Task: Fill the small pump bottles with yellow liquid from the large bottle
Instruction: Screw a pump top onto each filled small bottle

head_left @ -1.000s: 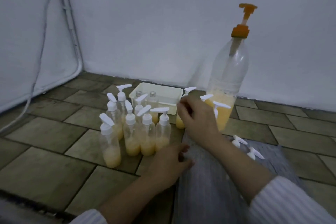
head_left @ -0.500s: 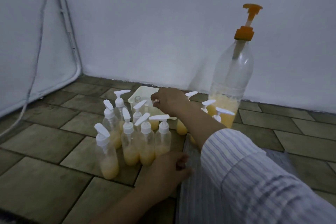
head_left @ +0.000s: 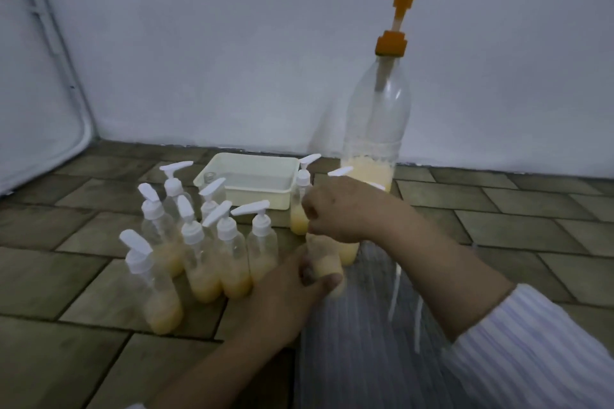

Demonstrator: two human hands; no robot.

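The large clear bottle (head_left: 375,129) with an orange pump stands by the wall, with yellow liquid low in its base. A small capless bottle (head_left: 324,264) holding some yellow liquid is in front of it. My left hand (head_left: 292,292) grips its lower part. My right hand (head_left: 342,209) is closed in a fist over its top, hiding the neck. Several small pump bottles (head_left: 199,249) with white heads and yellow liquid stand in a cluster to the left. Another small pump bottle (head_left: 300,206) stands just beyond my right hand.
A white tray (head_left: 282,191) sits near the wall with one capless small bottle (head_left: 209,176) in its left corner. Striped grey cloth (head_left: 352,349) covers the floor under my arms. A pale panel with a cable leans at the left. The floor is brown tile.
My right hand reached into the white tray, took out a capless bottle and drew it back toward me. My left hand rose from the cloth and took hold of that bottle.
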